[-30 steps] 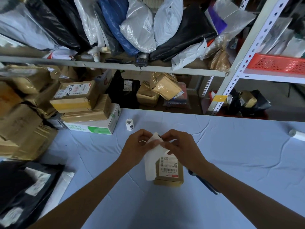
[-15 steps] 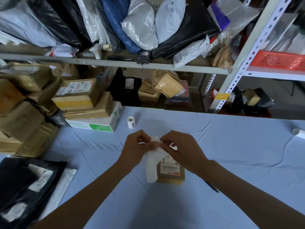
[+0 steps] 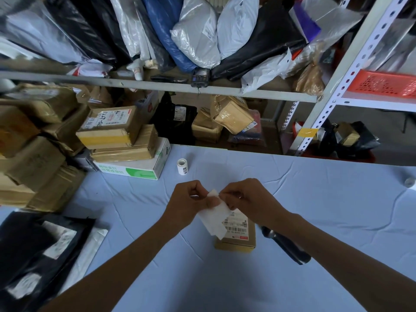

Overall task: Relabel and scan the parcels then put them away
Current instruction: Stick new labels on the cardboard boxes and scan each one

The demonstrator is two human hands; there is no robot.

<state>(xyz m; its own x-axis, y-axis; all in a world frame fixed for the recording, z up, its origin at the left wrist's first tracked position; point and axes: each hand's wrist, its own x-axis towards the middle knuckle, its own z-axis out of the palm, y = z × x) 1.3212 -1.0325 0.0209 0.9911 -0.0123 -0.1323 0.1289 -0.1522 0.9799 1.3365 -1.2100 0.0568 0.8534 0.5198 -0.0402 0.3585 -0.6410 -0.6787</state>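
Both the left hand (image 3: 188, 202) and right hand (image 3: 246, 199) pinch the white label (image 3: 215, 216) at its top edge, just above the small parcel (image 3: 236, 235) (flat on the tabletop (image 3: 326, 199)), which lies nearer the right hand.

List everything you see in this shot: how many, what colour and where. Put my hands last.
label: one, white, pinched by both hands above the small box
small box: one, brown, on the cloth
black object: one, right of the small box, partly under the right forearm
roll: one, white, upright beyond the hands
white-green box: one, left, under two brown boxes
brown boxes: many, piled left and on the low shelf
black bags: a few, near left
bags: many, mixed colours, top shelf
scanner: one, black, top shelf edge
basket: one, red, right shelf
cloth: one, light blue, over the table
left hand: pinches the label
right hand: pinches the label
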